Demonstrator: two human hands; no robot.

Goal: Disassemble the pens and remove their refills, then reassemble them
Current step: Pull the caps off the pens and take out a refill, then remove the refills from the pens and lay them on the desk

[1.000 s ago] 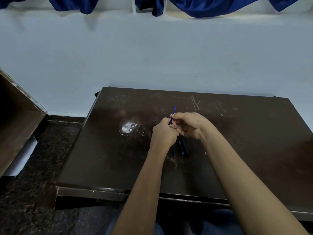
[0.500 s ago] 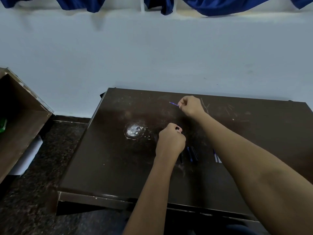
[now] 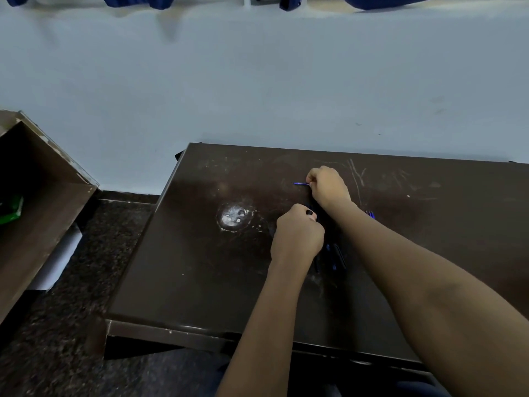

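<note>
I have the right hand (image 3: pixel 329 186) pinching the thin blue refill (image 3: pixel 300 183) by one end, its tip pointing left over the far part of the table (image 3: pixel 200 282). The left hand (image 3: pixel 297 233) is curled tight round what looks like a pen barrel (image 3: pixel 309 212); I see only its dark end. Loose pens (image 3: pixel 336 256) lie on the table between the forearms.

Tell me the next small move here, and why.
Probably lay the refill down on the table. The right hand pinches it out over the far tabletop, clear of the pen body that the left hand grips, so it looks ready to be set aside.
</note>
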